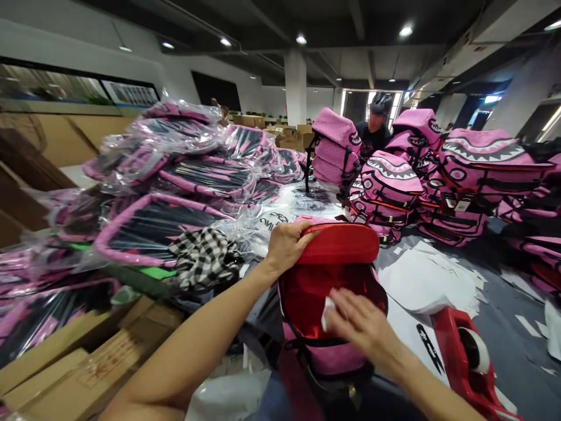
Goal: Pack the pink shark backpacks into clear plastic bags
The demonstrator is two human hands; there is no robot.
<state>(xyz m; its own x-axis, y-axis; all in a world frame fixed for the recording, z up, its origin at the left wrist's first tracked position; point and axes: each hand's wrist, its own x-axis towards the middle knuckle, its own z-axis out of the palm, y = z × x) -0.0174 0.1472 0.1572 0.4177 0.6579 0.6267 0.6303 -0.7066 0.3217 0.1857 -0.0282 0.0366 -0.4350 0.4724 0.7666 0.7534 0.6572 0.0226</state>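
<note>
A pink backpack (pixel 335 358) with a red lining stands unzipped in front of me. My left hand (pixel 287 245) grips the upper edge of its red-lined flap (pixel 342 241), which is folded up and back. At the mouth of the bag, my right hand (pixel 357 321) is slightly blurred, with a small white packet (pixel 326 313) pinched between thumb and fingers. The red interior (pixel 309 298) shows behind that hand, but its bottom is hidden.
Plastic-wrapped pink bags (pixel 144 228) are heaped at left, beside a checkered cloth (pixel 204 257) and cardboard boxes (pixel 100 356). Pink shark-mouth backpacks (pixel 390 187) stand stacked at right. White paper sheets (pixel 425 278) and a red tape dispenser (pixel 456 356) lie nearer. A person (pixel 372 131) stands behind the stacks.
</note>
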